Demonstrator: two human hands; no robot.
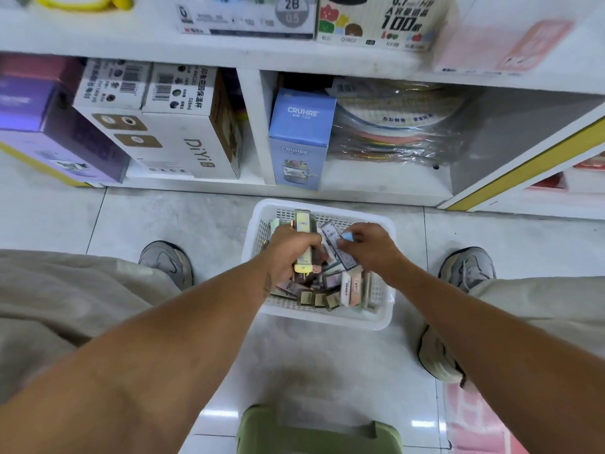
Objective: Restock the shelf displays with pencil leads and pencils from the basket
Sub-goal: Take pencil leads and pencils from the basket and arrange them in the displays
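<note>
A white plastic basket (327, 318) sits on the floor between my feet, filled with several small pencil-lead cases and packs (330, 283). My left hand (289, 249) grips a bundle of long cases, the top one pale yellow (302, 221), over the basket's left half. My right hand (370, 245) is inside the basket's right half and pinches a small light-blue case (347, 236) beside a clear lead case (337, 247).
White shelving stands ahead. Its bottom bay holds a blue CRUHRE box (301, 136), DiYi boxes (183, 142), purple boxes (49, 126) and bagged coloured goods (399, 126). Lead display boxes (379, 21) sit on the shelf above. A green stool (317, 430) is below me.
</note>
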